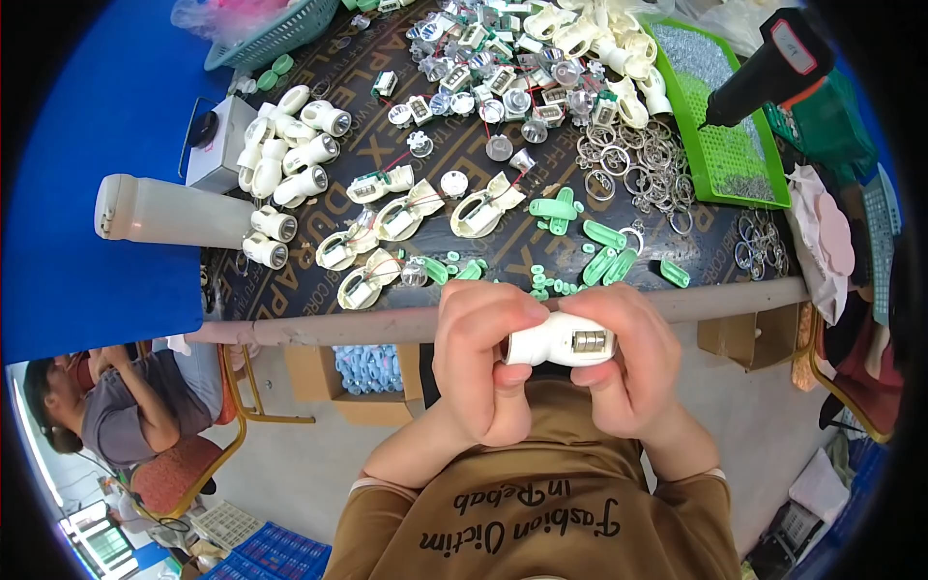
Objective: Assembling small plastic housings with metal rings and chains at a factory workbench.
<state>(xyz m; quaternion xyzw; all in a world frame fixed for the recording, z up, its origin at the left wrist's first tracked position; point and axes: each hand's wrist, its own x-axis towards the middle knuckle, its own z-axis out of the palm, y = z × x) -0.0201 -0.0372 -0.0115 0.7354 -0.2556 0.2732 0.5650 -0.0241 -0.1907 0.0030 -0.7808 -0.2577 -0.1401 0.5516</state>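
Just off the table's near edge, a small white flashlight (553,342) is held level between my hands. My left hand (478,350) closes its fingers and thumb round the head end. At the other end, my right hand (633,353) grips the body with thumb and bent fingers. Silvery button cells (590,341) show in an opening in the casing, facing up. Past my fingers lie green plastic pieces (604,264), some long, some tiny. Several open white half shells (394,220) with parts inside lie to the left of those.
Assembled white flashlights (311,153) sit at left by a translucent bottle (174,213) and a white box (220,145). Metal rings (628,164), lamp parts (493,82) and a green tray (776,184) of screws fill the far side. A black electric screwdriver (773,68) hangs over the tray. Another person (145,406) sits at left.
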